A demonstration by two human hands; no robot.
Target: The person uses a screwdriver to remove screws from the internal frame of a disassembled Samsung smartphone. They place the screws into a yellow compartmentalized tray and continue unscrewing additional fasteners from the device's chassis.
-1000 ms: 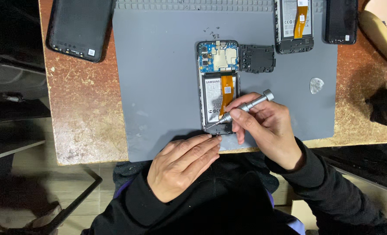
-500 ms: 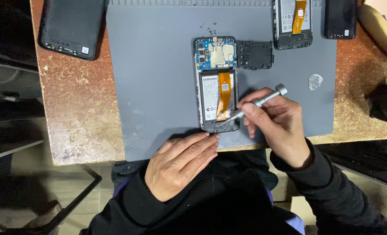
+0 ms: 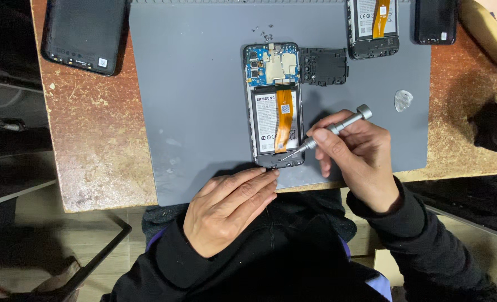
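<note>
An opened phone (image 3: 274,106) lies back-side up on a grey work mat (image 3: 203,100), showing its blue circuit board, battery and an orange flex cable. My right hand (image 3: 357,156) grips a silver precision screwdriver (image 3: 338,127), its tip touching the phone's lower end. My left hand (image 3: 231,207) rests flat at the mat's near edge, fingertips against the phone's bottom edge, holding nothing.
A black inner cover plate (image 3: 324,66) lies right of the phone. Tiny screws (image 3: 264,31) sit above it. A white pick (image 3: 403,100) is on the mat's right. A black back cover (image 3: 83,33), another opened phone (image 3: 373,25) and a dark phone (image 3: 435,19) lie around.
The screwdriver tip has shifted slightly along the phone's lower end and my right hand has turned a little. My left hand stays at the phone's bottom edge.
</note>
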